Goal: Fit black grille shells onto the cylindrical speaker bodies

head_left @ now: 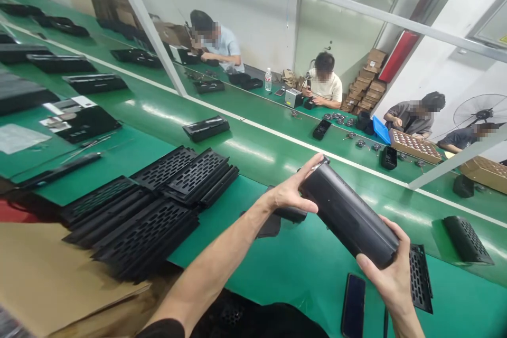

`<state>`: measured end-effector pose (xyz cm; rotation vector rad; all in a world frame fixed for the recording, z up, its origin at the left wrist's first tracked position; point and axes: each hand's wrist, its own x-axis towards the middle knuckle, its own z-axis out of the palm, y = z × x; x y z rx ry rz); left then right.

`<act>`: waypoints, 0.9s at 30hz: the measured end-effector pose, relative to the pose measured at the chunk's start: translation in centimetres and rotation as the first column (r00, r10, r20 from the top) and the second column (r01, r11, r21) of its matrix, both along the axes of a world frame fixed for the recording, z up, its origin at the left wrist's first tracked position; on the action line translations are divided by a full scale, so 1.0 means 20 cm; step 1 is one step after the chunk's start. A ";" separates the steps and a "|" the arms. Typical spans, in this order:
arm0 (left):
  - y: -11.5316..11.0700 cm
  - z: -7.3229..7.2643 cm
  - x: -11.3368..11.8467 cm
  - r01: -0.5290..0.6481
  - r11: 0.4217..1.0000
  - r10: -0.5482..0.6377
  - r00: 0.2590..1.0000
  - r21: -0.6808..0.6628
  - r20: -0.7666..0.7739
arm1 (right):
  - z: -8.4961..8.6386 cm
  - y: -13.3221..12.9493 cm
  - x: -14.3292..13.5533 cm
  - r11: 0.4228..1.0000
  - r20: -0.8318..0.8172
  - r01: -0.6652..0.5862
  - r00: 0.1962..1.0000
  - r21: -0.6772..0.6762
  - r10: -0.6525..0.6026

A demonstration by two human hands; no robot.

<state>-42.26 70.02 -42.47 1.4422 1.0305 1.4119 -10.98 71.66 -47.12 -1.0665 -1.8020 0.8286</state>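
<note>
A long black plastic casing (348,208) with a smooth rounded side is held up at a tilt above the green table. My left hand (293,190) grips its upper left end, thumb and fingers spread around the edge. Around the lower right end my right hand (390,269) is closed, thumb on the near side. Behind my left wrist lies another black part (291,214), partly hidden. A perforated black panel (420,280) rests beside my right hand. The inside of the casing faces away from me.
Perforated black panels (194,174) are piled to the left, near a cardboard sheet (51,274). A phone (354,303) lies close to me. Black casings (206,128) sit along the green belt. Several people work across from me, beyond a metal frame (146,26).
</note>
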 end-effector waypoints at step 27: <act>-0.27 -0.55 0.33 -0.036 0.958 0.180 0.848 -0.284 0.498 | 0.02 0.11 -0.10 0.950 0.323 -0.313 0.900 0.007 0.294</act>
